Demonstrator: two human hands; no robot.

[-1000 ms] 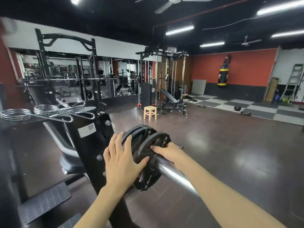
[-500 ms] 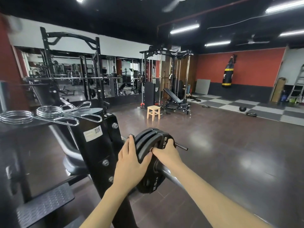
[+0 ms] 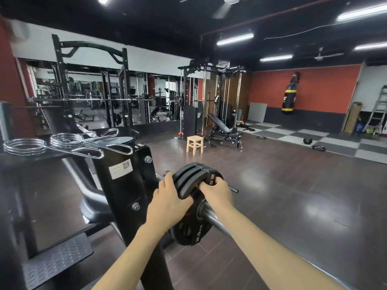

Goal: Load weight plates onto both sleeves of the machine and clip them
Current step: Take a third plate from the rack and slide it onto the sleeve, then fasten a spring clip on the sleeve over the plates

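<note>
Three black 2.5 kg weight plates (image 3: 193, 231) sit packed together on the chrome sleeve (image 3: 217, 219) of the black machine (image 3: 123, 185). My left hand (image 3: 167, 203) lies over the left rims of the plates, fingers wrapped on them. My right hand (image 3: 217, 192) presses on the outermost plate's face and top rim, just above the sleeve. Two chrome spring clips (image 3: 69, 143) lie on the machine's top ledge at the left, apart from both hands.
A step plate (image 3: 56, 258) of the machine is at lower left. A wooden stool (image 3: 195, 144), a bench and cable rack (image 3: 222, 126) stand across the dark floor. A punching bag (image 3: 290, 95) hangs on the red wall; a ladder (image 3: 377, 109) is far right.
The outermost plate slid inward along the sleeve against the other two. Both hands moved with it toward the machine, and the view shifted closer.
</note>
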